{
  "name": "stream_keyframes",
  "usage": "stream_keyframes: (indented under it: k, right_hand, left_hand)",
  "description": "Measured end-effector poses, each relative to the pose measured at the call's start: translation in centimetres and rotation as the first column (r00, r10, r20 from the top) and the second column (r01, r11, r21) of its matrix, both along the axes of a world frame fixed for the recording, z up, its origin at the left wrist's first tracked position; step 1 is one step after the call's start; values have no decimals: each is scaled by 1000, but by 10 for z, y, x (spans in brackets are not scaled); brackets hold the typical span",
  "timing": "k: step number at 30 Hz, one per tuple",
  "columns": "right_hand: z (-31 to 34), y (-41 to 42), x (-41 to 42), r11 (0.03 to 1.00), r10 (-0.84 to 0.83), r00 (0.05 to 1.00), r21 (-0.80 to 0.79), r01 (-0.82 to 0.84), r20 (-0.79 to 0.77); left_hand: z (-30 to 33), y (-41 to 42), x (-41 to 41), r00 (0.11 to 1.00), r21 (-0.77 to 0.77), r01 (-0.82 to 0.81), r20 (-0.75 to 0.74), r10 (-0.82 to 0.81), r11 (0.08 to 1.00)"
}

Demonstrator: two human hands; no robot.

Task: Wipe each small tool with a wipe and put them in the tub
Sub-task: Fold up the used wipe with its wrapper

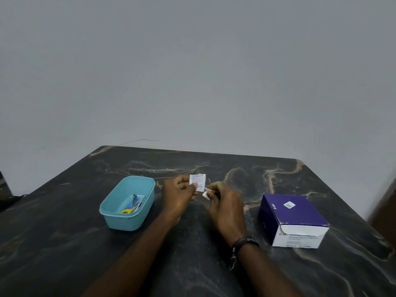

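A turquoise plastic tub stands left of centre on the dark marble table. Several small tools lie inside it, among them metal clippers and something blue and yellow. Above the table's middle, my left hand pinches a small white printed wipe packet. My right hand is just right of it and pinches a small white wipe at the packet's lower edge. No tool is in either hand.
A purple and white box of wipes lies on the table to the right of my hands. A grey wall stands behind the table. A dark object sits at the far left edge.
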State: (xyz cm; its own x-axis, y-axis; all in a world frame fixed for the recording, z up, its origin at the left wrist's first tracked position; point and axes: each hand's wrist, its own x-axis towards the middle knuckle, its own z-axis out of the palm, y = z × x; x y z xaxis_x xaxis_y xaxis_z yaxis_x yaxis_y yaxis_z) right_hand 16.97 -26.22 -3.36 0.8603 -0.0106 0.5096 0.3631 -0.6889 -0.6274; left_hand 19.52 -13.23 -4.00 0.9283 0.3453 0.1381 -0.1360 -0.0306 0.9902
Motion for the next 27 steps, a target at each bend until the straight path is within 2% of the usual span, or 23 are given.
stream_keyframes:
  k: [6,10,13,18,23,27]
  right_hand:
    - [7,-6,-1,947,117,988,311,-79,-103]
    - [6,-6,0,901,144,978,428,-65,-154]
    - [7,-6,-1,832,203,964,550,-76,-174]
    - [7,-6,-1,764,253,955,638,-100,-153]
    - [0,-3,3,700,187,965,714,0,-182]
    - [-2,-1,3,695,133,974,717,42,-185]
  left_hand:
    - [-7,1,-11,995,95,89,-43,-86,991]
    - [-3,-1,-20,990,39,140,-27,-139,989]
    - [-1,-3,-22,985,-20,170,-27,-171,985]
    - [4,-7,-28,977,-31,215,-6,-215,976]
    - [9,-10,-33,959,-127,278,-12,-282,952]
    - [12,-12,-34,953,-185,294,-15,-302,938]
